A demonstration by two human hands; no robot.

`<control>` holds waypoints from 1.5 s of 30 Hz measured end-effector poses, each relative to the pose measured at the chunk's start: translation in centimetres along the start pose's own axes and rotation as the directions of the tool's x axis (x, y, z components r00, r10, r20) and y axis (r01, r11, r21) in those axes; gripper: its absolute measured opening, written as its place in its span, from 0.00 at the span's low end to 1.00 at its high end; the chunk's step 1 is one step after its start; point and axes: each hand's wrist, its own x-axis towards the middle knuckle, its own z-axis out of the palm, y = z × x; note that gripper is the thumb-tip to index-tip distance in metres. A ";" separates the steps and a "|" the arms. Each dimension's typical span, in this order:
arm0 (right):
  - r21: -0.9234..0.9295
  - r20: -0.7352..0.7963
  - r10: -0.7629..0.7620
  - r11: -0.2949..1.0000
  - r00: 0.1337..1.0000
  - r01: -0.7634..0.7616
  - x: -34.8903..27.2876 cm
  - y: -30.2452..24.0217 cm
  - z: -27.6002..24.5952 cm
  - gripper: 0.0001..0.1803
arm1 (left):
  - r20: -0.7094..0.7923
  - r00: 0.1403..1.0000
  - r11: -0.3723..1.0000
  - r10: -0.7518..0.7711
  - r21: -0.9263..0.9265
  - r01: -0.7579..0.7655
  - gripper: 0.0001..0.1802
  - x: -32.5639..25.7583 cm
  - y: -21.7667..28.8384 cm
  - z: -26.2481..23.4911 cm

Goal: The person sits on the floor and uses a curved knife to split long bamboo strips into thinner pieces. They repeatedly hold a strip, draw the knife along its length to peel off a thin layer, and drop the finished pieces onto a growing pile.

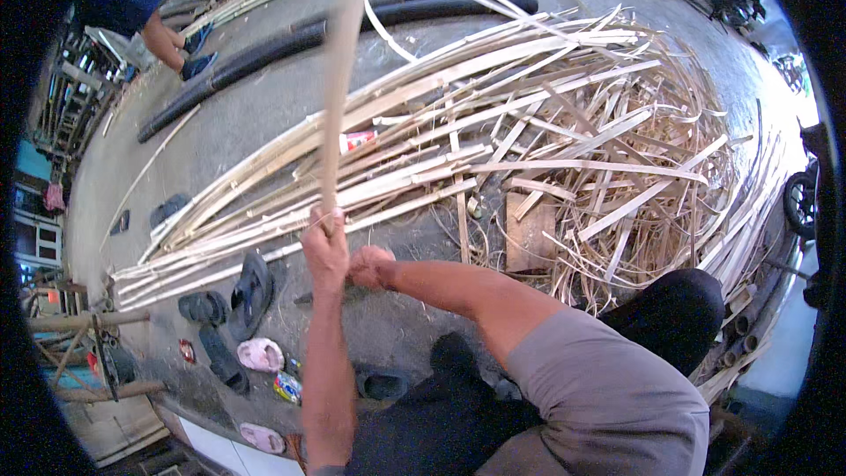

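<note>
My left hand is closed around a long bamboo strip. The strip stands nearly upright, blurred by motion, and runs past the top of the view. Close beside it, my right hand is a fist, reaching in from the right. A dark, pointed blade shows to the left of my left wrist, in line with that fist. It looks like a knife, its handle hidden in my fingers. Beyond both hands lie long split bamboo strips in a loose bundle on the floor.
A tangled heap of bamboo shavings lies to the right, with a wooden board at its edge. Sandals and pink slippers lie at left. Dark poles cross behind. Another person's leg stands far left.
</note>
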 end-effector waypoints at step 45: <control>0.675 -0.128 0.752 0.544 -0.647 0.499 -69.2 2.5 6.5 0.25 | 0.057 0.777 0.766 0.627 -0.225 -0.602 0.17 -4.0 12.2 7.6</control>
